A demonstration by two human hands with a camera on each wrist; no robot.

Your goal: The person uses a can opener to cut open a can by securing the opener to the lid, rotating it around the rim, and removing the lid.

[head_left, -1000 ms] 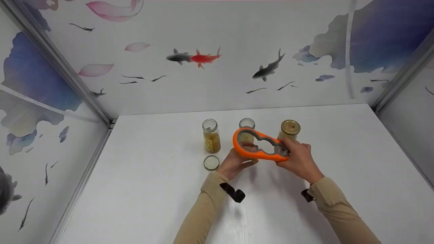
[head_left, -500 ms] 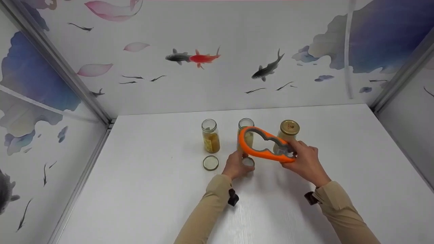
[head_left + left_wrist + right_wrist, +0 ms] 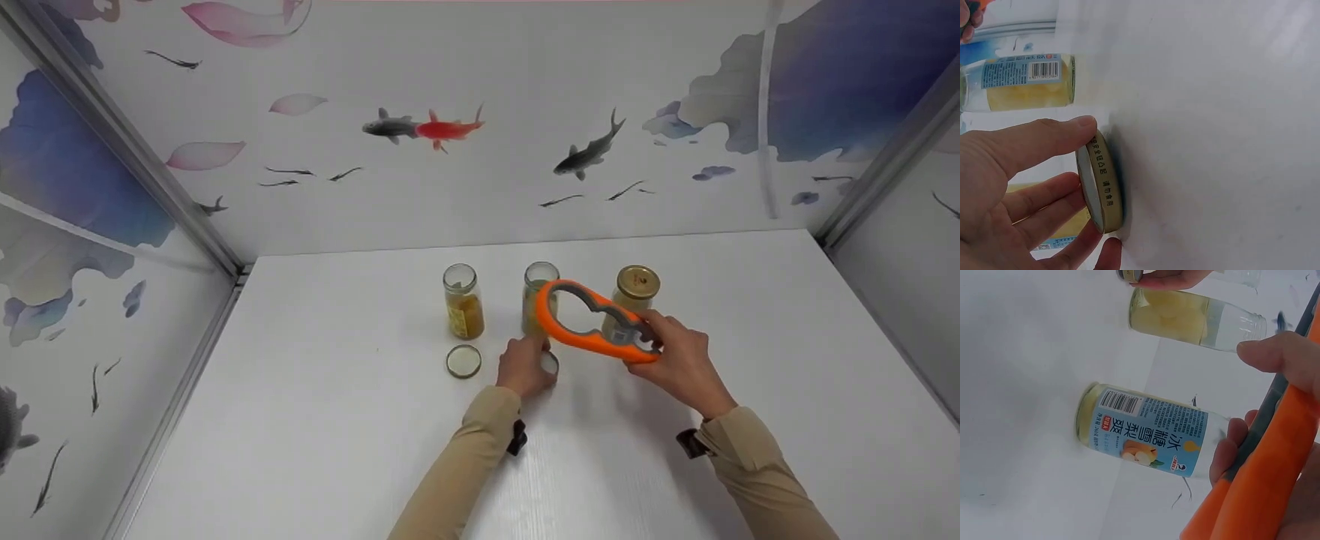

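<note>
Setting the lid flat on the tabletop goes best if you lower it gently and let go slowly. Your left hand pinches that lid by its edge, just in front of the middle open jar. Your right hand grips the orange jar opener, held up near the closed jar.
</note>
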